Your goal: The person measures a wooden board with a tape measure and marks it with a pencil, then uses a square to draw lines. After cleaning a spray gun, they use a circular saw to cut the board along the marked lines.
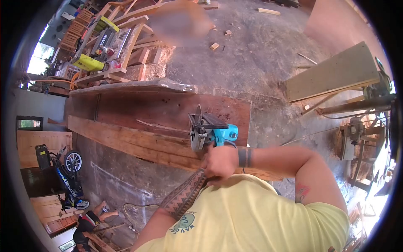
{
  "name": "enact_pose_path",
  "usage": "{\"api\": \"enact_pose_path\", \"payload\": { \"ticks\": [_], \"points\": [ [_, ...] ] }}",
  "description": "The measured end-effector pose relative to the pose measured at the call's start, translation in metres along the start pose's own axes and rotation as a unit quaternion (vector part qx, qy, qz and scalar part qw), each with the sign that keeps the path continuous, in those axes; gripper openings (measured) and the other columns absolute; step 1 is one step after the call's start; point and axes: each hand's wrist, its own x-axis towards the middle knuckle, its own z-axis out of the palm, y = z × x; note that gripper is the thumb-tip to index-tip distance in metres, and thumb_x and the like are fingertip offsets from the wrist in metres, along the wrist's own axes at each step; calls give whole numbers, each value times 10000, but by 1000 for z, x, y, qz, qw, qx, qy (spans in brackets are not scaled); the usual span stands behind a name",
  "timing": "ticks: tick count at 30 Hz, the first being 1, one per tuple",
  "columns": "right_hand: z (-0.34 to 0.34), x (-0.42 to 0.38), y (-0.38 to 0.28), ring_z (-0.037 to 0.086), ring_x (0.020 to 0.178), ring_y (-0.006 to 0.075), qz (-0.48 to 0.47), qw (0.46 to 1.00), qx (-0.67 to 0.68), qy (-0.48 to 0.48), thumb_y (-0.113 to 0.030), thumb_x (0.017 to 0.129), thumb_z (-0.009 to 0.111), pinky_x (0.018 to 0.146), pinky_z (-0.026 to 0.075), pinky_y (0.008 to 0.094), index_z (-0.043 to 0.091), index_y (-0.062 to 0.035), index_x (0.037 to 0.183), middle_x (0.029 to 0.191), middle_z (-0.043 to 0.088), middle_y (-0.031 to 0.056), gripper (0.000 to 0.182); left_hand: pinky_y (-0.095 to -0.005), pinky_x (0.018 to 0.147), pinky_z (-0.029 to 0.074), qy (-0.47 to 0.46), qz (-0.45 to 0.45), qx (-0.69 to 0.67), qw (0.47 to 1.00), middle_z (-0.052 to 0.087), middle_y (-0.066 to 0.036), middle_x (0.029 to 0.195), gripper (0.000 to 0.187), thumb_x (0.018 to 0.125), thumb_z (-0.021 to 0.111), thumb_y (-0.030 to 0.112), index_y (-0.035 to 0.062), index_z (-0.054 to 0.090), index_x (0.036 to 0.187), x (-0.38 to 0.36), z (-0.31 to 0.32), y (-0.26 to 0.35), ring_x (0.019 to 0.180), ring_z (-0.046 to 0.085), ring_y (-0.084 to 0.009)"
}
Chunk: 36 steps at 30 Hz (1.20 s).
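A teal circular saw [226, 133] is directly in front of me, over the wooden boards. Its dark base plate [210, 121] is tilted and part of its round blade [199, 110] points away from my body. My right hand [221, 162], below a dark band at the wrist, is closed at the saw's handle end. The tattooed left forearm comes up from the lower left, and my left hand [206, 175] is mostly hidden behind the right one, so its fingers do not show. Under the saw lie a reddish-brown board [163, 110] and a lighter plank [126, 137].
Wooden frames and a green-and-black RYOBI machine [100, 44] stand at upper left. A pale panel [333, 73] juts in from the right. At lower left are a blue motorbike [69, 178] and another person [86, 229]. Small offcuts [214, 46] lie on the concrete floor.
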Motion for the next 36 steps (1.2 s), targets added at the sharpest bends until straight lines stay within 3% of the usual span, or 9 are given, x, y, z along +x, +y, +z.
{"api": "enact_pose_path", "payload": {
  "ticks": [7,10,13,18,22,25,29,33,36],
  "points": [
    [-20,-8,20,688,783,349,317,912,-152,211,-369,914,753,639,549,487,606,-107,872,864,660,104,304,-469,1075,474,23,-6,41,999,609,-211,1409,548,978,692,305,64,558,1452,8,8,3,1343,566,-351],
    [-26,2,13,701,743,359,349,907,-181,152,-423,941,712,636,569,489,616,-106,833,835,678,108,349,-478,1090,456,29,-67,-58,996,592,-229,1433,640,978,692,382,14,495,1464,11,14,1,1373,537,-396],
    [-19,7,11,700,702,354,362,898,-214,127,-417,986,673,614,563,499,633,-88,827,765,681,116,367,-500,1063,479,52,49,-44,997,589,-255,1443,583,984,692,358,47,546,1455,23,24,-16,1345,561,-396],
    [-15,21,1,702,693,343,479,856,-86,177,-428,1022,639,628,556,489,654,-71,822,692,668,126,409,-484,1084,480,-45,-2,-129,991,616,-256,1418,765,914,790,347,-15,451,1496,30,-4,8,1298,618,-387],
    [-17,33,-17,679,691,340,543,813,-34,207,-413,1009,669,658,545,475,656,-72,818,691,657,109,391,-495,1085,478,34,94,-73,992,619,-280,1411,778,915,772,412,-24,472,1484,45,26,-12,1307,614,-412],
    [-31,28,-23,696,796,281,324,862,-374,110,-397,973,683,719,552,415,653,-95,929,815,670,67,306,-500,1105,465,-5,14,-108,994,605,-301,1416,812,910,768,432,-39,453,1492,42,11,0,1330,595,-433],
    [-40,24,0,722,815,251,220,869,-437,-70,-279,891,666,670,568,398,669,-127,929,891,687,41,156,-517,1115,456,-15,-13,-191,981,603,-316,1402,804,901,779,432,-47,463,1464,35,-13,19,1330,587,-454],
    [-33,20,19,749,795,267,174,860,-462,-127,-296,880,662,662,591,415,718,-160,901,857,715,41,149,-539,1114,444,-19,0,-196,981,594,-337,1404,824,885,804,416,-53,452,1463,23,-39,35,1321,581,-481],
    [-25,14,23,740,794,234,345,853,-380,-98,-378,911,682,639,605,428,704,-210,857,776,699,10,178,-474,1030,511,-4,93,-300,949,690,-271,1266,625,849,851,280,-57,591,1307,52,-3,10,1183,673,-383]
  ]
}}
